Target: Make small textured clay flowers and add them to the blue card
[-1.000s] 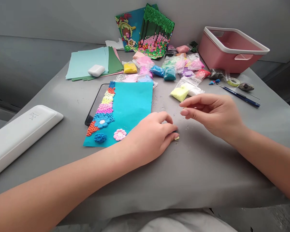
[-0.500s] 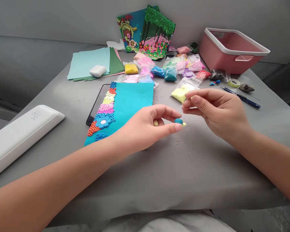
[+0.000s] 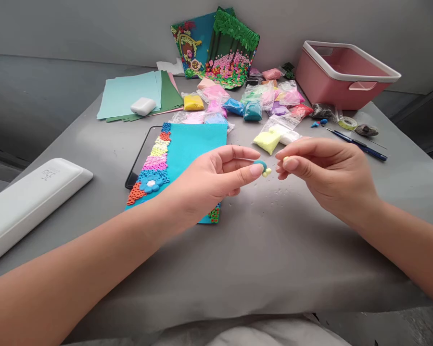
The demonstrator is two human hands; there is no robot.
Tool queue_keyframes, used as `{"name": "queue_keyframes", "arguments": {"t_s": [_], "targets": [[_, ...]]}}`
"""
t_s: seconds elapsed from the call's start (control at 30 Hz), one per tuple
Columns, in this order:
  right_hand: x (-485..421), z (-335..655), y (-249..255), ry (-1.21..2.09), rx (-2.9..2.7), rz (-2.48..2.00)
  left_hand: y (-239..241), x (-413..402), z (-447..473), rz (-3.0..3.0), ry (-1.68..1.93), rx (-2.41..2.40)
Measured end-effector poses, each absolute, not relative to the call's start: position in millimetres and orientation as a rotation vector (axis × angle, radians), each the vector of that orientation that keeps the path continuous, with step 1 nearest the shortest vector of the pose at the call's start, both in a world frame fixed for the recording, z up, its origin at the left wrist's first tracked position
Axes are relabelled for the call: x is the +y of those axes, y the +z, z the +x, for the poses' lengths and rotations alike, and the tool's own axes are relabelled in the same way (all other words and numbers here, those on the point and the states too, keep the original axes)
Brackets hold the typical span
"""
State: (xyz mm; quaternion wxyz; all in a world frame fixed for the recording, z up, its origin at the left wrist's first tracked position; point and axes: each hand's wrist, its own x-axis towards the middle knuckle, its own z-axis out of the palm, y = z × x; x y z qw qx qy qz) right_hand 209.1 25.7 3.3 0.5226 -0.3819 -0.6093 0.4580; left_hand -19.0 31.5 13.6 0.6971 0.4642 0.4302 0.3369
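Note:
My left hand pinches a teal clay piece between thumb and fingertips. Small pale yellow clay balls sit against its right edge. Just to the right, my right hand is closed in a pinch on a tiny pale yellow clay ball, apart from the teal piece. Beneath and behind my left hand lies a turquoise sheet with bands of small coloured clay rings and a blue clay flower along its left side. My left hand and forearm cover part of this sheet.
Bags of coloured clay spread behind the sheet, with an opened yellow one nearest. A pink basket stands back right, near pointed tools. Paper sheets, a white case, a phone and a white device lie left.
My left hand has lifted and tilted the teal clay piece slightly up and left. More than one yellow ball now shows at its edge. My right hand has come down a little.

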Motion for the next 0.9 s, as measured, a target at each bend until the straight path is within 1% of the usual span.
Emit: {"name": "queue_keyframes", "arguments": {"t_s": [0.37,0.9], "targets": [[19.3,206.8,-0.3,1.240,-1.477,-0.960,14.2,28.8,-15.1,1.063,0.825,0.878],[16.1,204.0,4.3,1.098,-1.531,-0.982,13.6,27.3,-14.4,1.050,0.866,0.886]]}}
